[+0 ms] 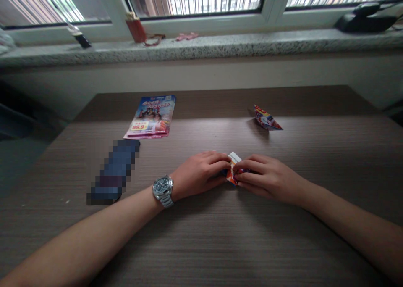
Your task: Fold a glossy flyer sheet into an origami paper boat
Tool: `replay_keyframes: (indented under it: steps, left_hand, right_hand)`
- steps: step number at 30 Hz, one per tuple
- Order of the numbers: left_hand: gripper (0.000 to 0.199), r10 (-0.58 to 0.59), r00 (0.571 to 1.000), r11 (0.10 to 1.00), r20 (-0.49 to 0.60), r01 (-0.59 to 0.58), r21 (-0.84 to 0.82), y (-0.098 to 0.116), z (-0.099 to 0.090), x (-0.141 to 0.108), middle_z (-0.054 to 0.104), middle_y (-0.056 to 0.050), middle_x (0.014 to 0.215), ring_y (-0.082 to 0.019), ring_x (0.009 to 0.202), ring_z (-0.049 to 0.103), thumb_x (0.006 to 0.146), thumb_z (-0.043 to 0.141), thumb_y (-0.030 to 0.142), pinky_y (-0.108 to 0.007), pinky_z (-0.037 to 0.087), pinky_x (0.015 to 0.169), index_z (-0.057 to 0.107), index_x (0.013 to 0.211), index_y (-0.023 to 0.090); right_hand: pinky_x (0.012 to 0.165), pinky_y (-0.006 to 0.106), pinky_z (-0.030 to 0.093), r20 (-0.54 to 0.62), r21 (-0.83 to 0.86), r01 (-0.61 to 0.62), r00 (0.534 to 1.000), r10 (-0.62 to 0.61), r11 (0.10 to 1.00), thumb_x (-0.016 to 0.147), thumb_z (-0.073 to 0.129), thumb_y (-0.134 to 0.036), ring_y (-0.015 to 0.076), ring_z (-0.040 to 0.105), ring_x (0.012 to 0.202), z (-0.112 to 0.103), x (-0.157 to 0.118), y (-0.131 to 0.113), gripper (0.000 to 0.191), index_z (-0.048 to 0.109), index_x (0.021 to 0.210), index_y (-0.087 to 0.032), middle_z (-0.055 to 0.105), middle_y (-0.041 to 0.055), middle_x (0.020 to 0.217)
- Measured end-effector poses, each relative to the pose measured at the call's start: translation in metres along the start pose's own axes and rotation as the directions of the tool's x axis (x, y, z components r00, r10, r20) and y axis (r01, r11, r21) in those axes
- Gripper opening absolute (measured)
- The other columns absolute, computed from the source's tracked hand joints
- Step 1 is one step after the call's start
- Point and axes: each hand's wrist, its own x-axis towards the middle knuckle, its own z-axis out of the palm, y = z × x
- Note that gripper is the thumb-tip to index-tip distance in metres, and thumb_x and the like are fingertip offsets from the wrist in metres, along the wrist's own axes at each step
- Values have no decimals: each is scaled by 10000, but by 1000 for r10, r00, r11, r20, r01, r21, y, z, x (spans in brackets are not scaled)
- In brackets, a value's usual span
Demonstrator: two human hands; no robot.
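Note:
A small piece of folded colourful paper, orange, white and purple, is between my two hands just above or on the table. My left hand, with a metal watch on its wrist, grips the paper's left side with bent fingers. From the right, my right hand pinches the other side, its fingertips close to those of my left. Fingers cover much of the paper, so its full shape is hidden. Beyond my right hand, a folded paper piece with similar printing stands on the table.
A stack of printed flyers lies at the back left of the wooden table. In front of it is a blurred-out dark flat object. The stone windowsill behind holds a red container and a black device.

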Motion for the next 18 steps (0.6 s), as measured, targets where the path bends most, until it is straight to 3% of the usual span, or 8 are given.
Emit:
replay_keyframes:
  steps: [18]
  left_hand:
    - [259, -3, 1000, 1000, 7, 3, -3, 0, -1, 0, 645, -72, 1328, -221, 1193, 629, 1031, 538, 367, -388, 476, 1086, 606, 1205, 189]
  right_hand:
    - [799, 376, 590, -38, -52, 51, 998, -54, 997, 970, 610, -184, 223, 662, 933, -2, -2, 0, 259, 687, 1218, -179, 728, 114, 1149]
